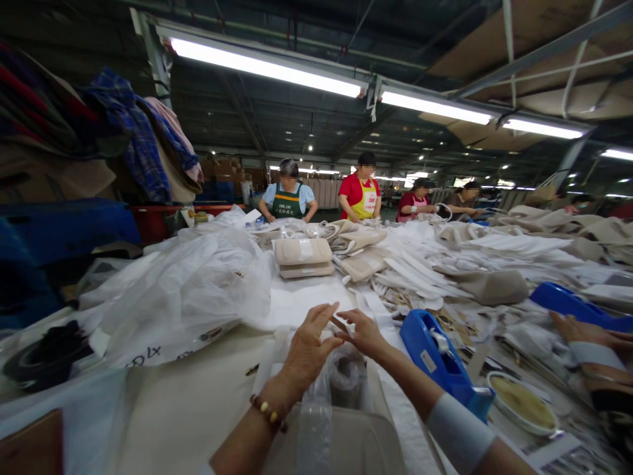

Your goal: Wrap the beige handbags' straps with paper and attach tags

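My left hand (309,340) is raised over the table, its fingers curved and its thumb apart from them. Close beside it, my right hand (364,331) has its fingertips on a small flat brown piece (339,324), too small to name. The fingertips of both hands nearly meet around this piece. Beneath them lies a beige padded item (346,439) with a strip of clear plastic (314,429) across it. A roll of clear plastic (345,376) shows just under my right hand, partly hidden.
A blue tape dispenser (438,359) stands right of my right forearm, near a white bowl (523,402). Another person's hand (583,330) reaches in at the right. Stacked beige items (304,254) and a large clear plastic bag (188,290) lie ahead. Several people work beyond.
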`<act>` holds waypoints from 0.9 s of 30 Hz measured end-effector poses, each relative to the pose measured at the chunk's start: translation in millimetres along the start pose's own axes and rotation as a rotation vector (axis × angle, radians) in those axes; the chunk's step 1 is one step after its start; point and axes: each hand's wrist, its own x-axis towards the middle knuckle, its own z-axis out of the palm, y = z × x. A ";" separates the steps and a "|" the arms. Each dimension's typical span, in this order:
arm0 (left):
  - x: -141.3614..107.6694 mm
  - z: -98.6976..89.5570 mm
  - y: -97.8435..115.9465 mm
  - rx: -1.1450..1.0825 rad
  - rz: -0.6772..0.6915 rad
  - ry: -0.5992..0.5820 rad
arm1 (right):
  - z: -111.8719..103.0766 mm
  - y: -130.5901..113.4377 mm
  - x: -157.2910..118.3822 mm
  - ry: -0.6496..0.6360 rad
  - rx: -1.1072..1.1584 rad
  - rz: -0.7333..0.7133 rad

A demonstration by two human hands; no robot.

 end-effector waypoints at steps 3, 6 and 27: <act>-31.2 -50.9 -22.9 0.242 -0.110 0.076 | -28.9 12.7 -44.0 0.033 -0.008 0.091; -79.8 -100.2 -54.2 0.354 -0.519 0.123 | -39.8 33.7 -107.4 -0.053 0.090 0.321; -109.5 -105.4 -18.3 -0.808 -1.259 -0.268 | -17.0 5.9 -147.2 -0.661 1.020 0.767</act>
